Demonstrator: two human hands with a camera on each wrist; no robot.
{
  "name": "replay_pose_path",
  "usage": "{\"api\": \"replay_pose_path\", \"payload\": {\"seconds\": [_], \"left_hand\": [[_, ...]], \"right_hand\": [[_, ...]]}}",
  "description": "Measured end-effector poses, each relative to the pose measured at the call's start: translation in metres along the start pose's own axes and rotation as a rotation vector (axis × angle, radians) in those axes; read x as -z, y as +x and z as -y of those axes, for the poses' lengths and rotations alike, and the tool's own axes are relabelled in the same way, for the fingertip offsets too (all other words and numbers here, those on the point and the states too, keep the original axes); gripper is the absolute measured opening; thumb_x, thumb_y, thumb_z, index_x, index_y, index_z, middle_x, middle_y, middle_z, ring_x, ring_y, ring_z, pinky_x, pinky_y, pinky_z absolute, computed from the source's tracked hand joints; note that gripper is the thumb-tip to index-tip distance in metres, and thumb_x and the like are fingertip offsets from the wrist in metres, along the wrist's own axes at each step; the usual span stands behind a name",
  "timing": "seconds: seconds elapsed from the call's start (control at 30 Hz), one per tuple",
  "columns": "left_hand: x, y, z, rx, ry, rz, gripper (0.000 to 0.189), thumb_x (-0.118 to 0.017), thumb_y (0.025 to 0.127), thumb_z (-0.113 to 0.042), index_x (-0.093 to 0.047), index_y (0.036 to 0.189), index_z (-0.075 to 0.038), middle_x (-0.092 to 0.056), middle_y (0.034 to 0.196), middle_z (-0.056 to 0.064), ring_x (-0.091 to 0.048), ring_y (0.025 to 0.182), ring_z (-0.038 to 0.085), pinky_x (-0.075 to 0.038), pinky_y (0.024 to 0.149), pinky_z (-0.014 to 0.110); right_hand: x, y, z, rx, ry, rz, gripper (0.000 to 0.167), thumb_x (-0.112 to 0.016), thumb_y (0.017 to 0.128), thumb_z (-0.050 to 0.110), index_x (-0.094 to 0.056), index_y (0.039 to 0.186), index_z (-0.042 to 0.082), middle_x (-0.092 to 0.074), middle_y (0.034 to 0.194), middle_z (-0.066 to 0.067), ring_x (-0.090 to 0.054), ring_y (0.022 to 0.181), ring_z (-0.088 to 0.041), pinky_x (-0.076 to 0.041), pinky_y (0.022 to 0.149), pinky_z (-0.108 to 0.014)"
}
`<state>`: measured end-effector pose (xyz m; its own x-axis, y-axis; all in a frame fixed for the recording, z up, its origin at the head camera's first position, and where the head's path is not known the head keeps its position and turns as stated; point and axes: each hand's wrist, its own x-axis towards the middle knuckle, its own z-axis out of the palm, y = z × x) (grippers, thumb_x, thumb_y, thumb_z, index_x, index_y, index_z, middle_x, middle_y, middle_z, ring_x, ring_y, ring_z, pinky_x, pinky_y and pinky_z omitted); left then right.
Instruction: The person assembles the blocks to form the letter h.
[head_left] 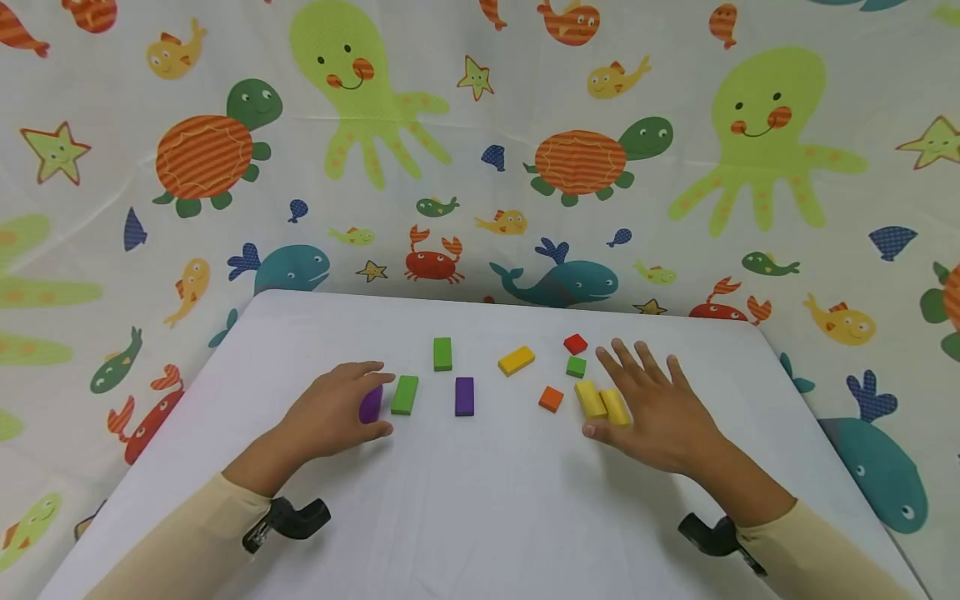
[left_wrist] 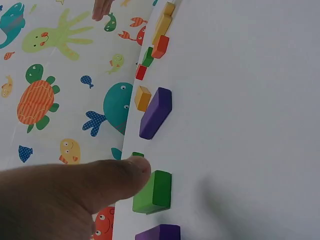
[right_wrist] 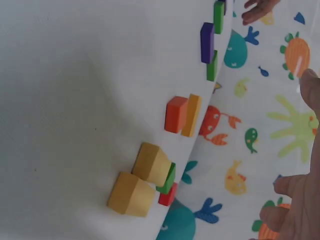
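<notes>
Little seems done and much left, nothing being stacked: the left hand (head_left: 333, 412), thumb and fingers apart, surrounds a purple block (head_left: 371, 406) at the nearest green block's (head_left: 404, 395) nine o'clock, contact unclear, while two yellow blocks (head_left: 590, 400) lie at the spread right hand's (head_left: 663, 417) nine o'clock.

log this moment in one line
left hand: open at purple block, contact unclear; right hand: spread near two yellow blocks; orange block: on white table

Head view downward; wrist views low, seemingly sideways, share blocks (left_wrist: 156, 113)
</notes>
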<state>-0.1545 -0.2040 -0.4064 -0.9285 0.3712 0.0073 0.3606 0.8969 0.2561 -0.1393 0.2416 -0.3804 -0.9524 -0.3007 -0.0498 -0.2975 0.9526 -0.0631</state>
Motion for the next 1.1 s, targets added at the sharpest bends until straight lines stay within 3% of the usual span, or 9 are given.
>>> {"api": "replay_pose_path", "payload": {"seconds": [0.23, 0.5, 0.77, 1.1], "left_hand": [[-0.009, -0.001, 0.01, -0.011, -0.01, -0.001, 0.07, -0.089, 0.078, -0.036, -0.064, 0.139, -0.012, -0.054, 0.147, 0.016, -0.046, 0.136, 0.042, -0.046, 0.102, 0.063], [-0.017, -0.003, 0.021, 0.026, -0.045, 0.019, 0.066, -0.089, 0.079, -0.03, -0.064, 0.138, -0.01, -0.054, 0.147, 0.017, -0.045, 0.136, 0.043, -0.046, 0.103, 0.062], [-0.021, -0.002, 0.026, 0.023, -0.05, 0.023, 0.062, -0.088, 0.081, -0.025, -0.065, 0.137, -0.01, -0.053, 0.147, 0.019, -0.045, 0.136, 0.044, -0.047, 0.103, 0.061], [-0.023, -0.001, 0.032, 0.03, -0.044, 0.032, 0.06, -0.085, 0.084, -0.022, -0.064, 0.138, -0.009, -0.057, 0.143, 0.019, -0.047, 0.134, 0.043, -0.046, 0.104, 0.06]], "right_hand": [[-0.007, 0.004, 0.007, 0.028, 0.018, 0.002, 0.108, -0.063, 0.085, 0.075, -0.019, 0.165, 0.017, -0.014, 0.17, -0.014, -0.009, 0.153, -0.044, -0.003, 0.118, -0.069], [-0.012, 0.008, 0.013, 0.065, 0.032, 0.007, 0.104, -0.061, 0.087, 0.073, -0.022, 0.165, 0.017, -0.014, 0.17, -0.013, -0.011, 0.153, -0.044, -0.006, 0.119, -0.067], [-0.02, 0.011, 0.018, 0.077, 0.056, 0.012, 0.104, -0.063, 0.086, 0.073, -0.021, 0.165, 0.02, -0.014, 0.17, -0.011, -0.013, 0.153, -0.043, -0.008, 0.12, -0.066], [-0.028, 0.013, 0.024, 0.091, 0.1, 0.014, 0.102, -0.068, 0.085, 0.069, -0.027, 0.163, 0.018, -0.02, 0.169, -0.012, -0.024, 0.151, -0.042, -0.024, 0.117, -0.065]]}}
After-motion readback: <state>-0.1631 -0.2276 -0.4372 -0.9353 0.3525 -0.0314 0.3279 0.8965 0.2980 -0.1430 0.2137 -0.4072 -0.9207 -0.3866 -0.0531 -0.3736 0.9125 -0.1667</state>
